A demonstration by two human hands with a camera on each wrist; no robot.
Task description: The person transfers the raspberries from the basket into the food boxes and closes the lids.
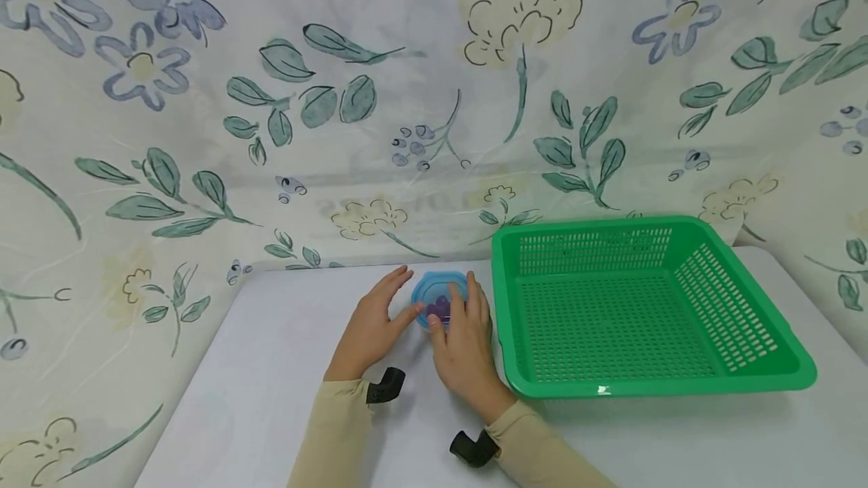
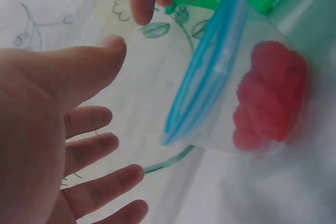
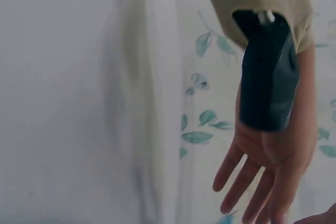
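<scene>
A small clear tub (image 2: pixel 210 137) with a blue-rimmed lid (image 1: pixel 429 282) stands on the white table. Several round pieces (image 2: pixel 270 98) lie inside it; they look purple in the head view and red in the left wrist view. My left hand (image 1: pixel 368 333) is at the tub's left side with fingers spread and thumb toward the lid. Over the right part of the lid extend the loosely straight fingers of my right hand (image 1: pixel 468 349); whether they touch it I cannot tell. The right wrist view shows mostly the left hand (image 3: pixel 273 166), its fingers apart and holding nothing.
A large green plastic basket (image 1: pixel 651 384) stands close to the right of the tub. White table surface (image 1: pixel 271 367) extends to the left and front. Behind the table hangs a floral cloth (image 1: pixel 380 172). Each sleeve carries a black wrist camera (image 1: pixel 475 449).
</scene>
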